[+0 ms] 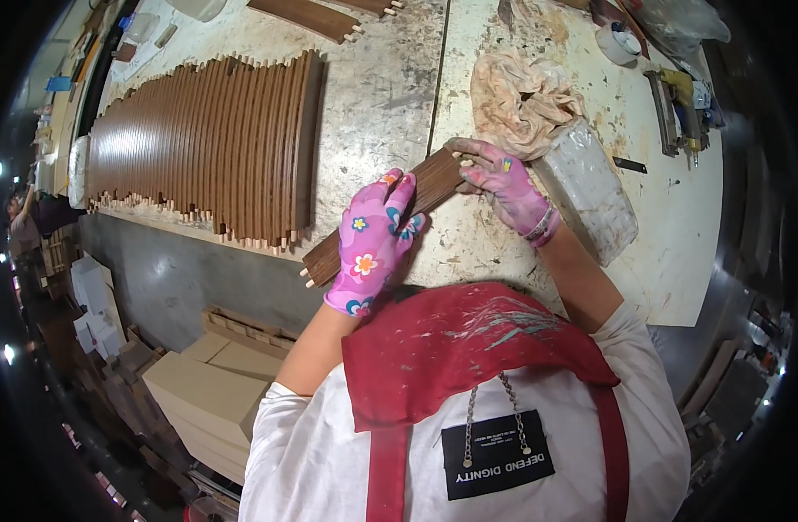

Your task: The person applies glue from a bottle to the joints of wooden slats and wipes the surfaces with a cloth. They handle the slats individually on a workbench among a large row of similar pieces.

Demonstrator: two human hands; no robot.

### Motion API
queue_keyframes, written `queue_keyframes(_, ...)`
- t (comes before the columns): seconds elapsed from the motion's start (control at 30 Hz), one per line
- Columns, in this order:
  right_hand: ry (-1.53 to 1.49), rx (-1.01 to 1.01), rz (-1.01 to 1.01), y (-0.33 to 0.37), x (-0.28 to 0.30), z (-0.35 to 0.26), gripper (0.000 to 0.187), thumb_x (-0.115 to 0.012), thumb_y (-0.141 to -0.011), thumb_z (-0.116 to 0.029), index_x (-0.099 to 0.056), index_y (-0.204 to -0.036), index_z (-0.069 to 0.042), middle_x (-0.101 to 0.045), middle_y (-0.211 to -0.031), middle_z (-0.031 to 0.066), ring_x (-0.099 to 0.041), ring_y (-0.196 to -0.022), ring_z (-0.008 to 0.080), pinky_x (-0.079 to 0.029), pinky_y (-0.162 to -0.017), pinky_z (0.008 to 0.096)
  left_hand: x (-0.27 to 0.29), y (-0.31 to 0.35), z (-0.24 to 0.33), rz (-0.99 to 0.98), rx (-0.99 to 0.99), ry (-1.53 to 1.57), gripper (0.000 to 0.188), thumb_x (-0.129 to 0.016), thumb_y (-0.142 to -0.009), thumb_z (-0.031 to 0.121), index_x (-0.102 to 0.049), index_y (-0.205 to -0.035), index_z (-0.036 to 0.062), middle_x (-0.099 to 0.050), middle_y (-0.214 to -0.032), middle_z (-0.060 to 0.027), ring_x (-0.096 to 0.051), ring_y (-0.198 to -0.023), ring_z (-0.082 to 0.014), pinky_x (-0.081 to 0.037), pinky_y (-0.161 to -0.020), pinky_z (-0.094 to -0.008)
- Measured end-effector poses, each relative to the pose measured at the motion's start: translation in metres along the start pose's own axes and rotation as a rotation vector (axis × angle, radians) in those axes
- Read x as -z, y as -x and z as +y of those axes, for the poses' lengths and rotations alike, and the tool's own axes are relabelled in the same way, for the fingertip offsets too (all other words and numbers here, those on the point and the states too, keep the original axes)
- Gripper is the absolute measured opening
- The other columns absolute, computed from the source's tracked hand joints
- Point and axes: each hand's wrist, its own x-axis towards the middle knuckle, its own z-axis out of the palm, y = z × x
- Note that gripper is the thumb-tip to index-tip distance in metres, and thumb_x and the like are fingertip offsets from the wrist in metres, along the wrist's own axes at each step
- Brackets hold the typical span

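Observation:
A dark brown wooden slat (435, 181) with pale dowel pegs in both ends lies slantwise between my hands, over the table's front edge. My left hand (373, 235), in a pink flowered glove, is wrapped round its middle. At the slat's far right end, the gloved fingers of my right hand (505, 184) close about the pegs; whether they pinch a peg or the wood itself is hard to see. To the left stands a long row of similar doweled slats (207, 143), packed side by side on edge.
Beyond my right hand lie a crumpled stained cloth (523, 97) and a plastic-wrapped block (586, 187). A nail gun (677, 109) and a white tub (619, 43) sit at the right. More slats (308, 19) rest at the back. Cardboard boxes (209, 396) stand below the table's left front.

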Motion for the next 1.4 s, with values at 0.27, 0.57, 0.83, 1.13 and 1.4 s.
queue_keyframes(0.27, -0.063, -0.004, -0.004, -0.002, 0.001, -0.007, 0.044, -0.06, -0.087, -0.003, -0.047, -0.129, -0.001, -0.054, -0.124, 0.0038, -0.058, -0.088, 0.0091, -0.052, -0.077, 0.0242, 0.004, -0.004, -0.002, -0.014, -0.002, 0.054, 0.051, -0.066, -0.081, 0.023, -0.052, -0.127, 0.0077, -0.053, -0.125, -0.0162, -0.05, -0.113, -0.034, -0.039, -0.097, -0.0406)
queue_keyframes(0.57, -0.081, -0.005, -0.059, -0.003, 0.001, -0.01, 0.05, -0.062, -0.086, -0.005, -0.044, -0.133, -0.003, -0.049, -0.13, 0.006, -0.056, -0.098, 0.0131, -0.052, -0.081, 0.0258, 0.01, -0.008, -0.008, -0.036, 0.031, 0.201, 0.05, -0.067, -0.081, 0.023, -0.053, -0.126, 0.0057, -0.056, -0.122, -0.0163, -0.053, -0.111, -0.0324, -0.043, -0.095, -0.0378)
queue_keyframes(0.83, 0.505, 0.325, 0.181, -0.003, -0.009, -0.007, 0.033, -0.065, -0.083, -0.012, -0.056, -0.113, -0.001, -0.054, -0.104, 0.0083, -0.058, -0.091, 0.0167, -0.047, -0.076, 0.0271, 0.016, -0.014, 0.002, -0.061, 0.076, 0.207, 0.047, -0.066, -0.082, 0.022, -0.054, -0.124, 0.0032, -0.058, -0.119, -0.0175, -0.054, -0.11, -0.0332, -0.043, -0.095, -0.0374)
queue_keyframes(1.13, 0.85, 0.511, 0.122, 0.006, -0.004, -0.023, 0.032, -0.061, -0.083, -0.012, -0.061, -0.115, -0.01, -0.054, -0.097, 0.0119, -0.058, -0.092, 0.026, -0.046, -0.082, 0.0328, 0.018, -0.02, 0.003, -0.009, 0.032, 0.149, 0.043, -0.063, -0.084, 0.02, -0.055, -0.123, 0.0034, -0.056, -0.117, -0.0175, -0.055, -0.105, -0.0341, -0.045, -0.09, -0.0378)
queue_keyframes(1.4, 0.845, 0.483, 0.115, 0.012, -0.015, -0.032, 0.036, -0.057, -0.085, -0.012, -0.059, -0.12, -0.012, -0.056, -0.112, 0.0157, -0.057, -0.099, 0.0311, -0.045, -0.089, 0.0348, 0.02, -0.025, -0.005, 0.005, 0.034, 0.06, 0.046, -0.062, -0.084, 0.015, -0.051, -0.129, 0.0071, -0.057, -0.11, -0.0172, -0.057, -0.098, -0.033, -0.045, -0.085, -0.0382)
